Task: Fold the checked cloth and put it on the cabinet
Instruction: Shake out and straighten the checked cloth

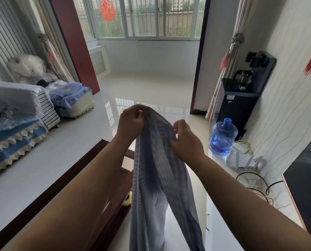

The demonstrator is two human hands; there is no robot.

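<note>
Checked cloth (156, 171) hangs in front of you in 1 long drape, its top edge bunched between both hands and its lower end running out of view at the bottom of the frame, above the pale floor (147, 87). Behind it to your left stands the dark wooden cabinet (64, 180), with a small yellow object (127, 199) partly hidden beside the cloth. Well apart on the left, a sofa (15, 127) carries blue lace-trimmed covers; along the right wall stand a black water dispenser (241, 98) and a blue water bottle (222, 135) on the floor.

Your left hand (131, 122) pinches the top edge at its highest point, fingers curled round the fabric. Your right hand (184, 137) has its grip pinched on the same edge just beside it, a little lower.

Judging from the narrow hang, the cloth is gathered rather than squared, so the fold looks only begun. To do this step well, slide the 2 hands apart along the top edge until it is taut and level, find the corners, and let the drape fall flat before bringing corner to corner. Keep the trailing end off the floor, and keep both pinches firm so the edge does not slip while you align it.
</note>
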